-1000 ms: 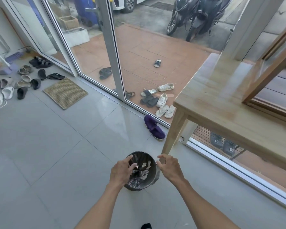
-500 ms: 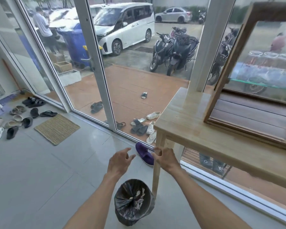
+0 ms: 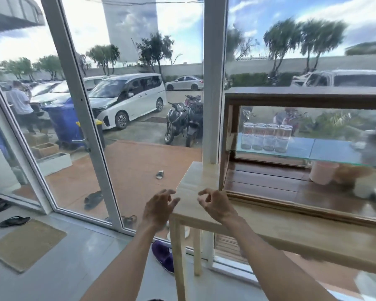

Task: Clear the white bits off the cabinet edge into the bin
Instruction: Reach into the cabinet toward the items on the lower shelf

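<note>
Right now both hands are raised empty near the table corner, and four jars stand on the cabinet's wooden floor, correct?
Not quite. The head view shows the four jars on the glass shelf, not the wooden floor. The left hand and right hand are indeed empty near the table corner.

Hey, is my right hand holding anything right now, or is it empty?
Empty, as far as shows. The right hand hangs over the wooden table corner, thumb and forefinger curled into a ring with nothing visible between them; a tiny bit could be hidden.

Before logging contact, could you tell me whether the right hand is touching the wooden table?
Cannot tell: in the head view the right hand overlaps the wooden table top, with neither contact nor a gap visible.
</note>
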Demonstrator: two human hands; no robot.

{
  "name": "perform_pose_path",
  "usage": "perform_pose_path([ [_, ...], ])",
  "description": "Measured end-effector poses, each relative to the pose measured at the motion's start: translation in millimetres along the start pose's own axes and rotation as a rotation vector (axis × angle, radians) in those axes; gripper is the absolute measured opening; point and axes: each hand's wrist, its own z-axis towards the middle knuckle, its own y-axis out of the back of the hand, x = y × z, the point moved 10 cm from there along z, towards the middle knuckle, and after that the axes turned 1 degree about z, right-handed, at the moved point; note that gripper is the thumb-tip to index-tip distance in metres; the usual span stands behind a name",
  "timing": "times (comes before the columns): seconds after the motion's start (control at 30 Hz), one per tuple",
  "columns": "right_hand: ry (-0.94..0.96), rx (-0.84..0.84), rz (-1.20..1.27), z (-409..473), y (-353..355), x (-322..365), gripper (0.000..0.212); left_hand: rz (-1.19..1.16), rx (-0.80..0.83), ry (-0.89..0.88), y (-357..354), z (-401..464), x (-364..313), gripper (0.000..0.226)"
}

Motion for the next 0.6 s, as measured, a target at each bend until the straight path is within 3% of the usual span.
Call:
perform_pose_path([
  [0.4,-0.237,-0.198,-0.152,-61,172,-105,0.021,-0.117,0.112,-0.229,-98,10,-166,0.026],
  [0.6,-0.330,-0.293,-0.157,-100,250,-152,0.021,-0.074,0.303,-0.268,-171,-19,-221,0.054],
])
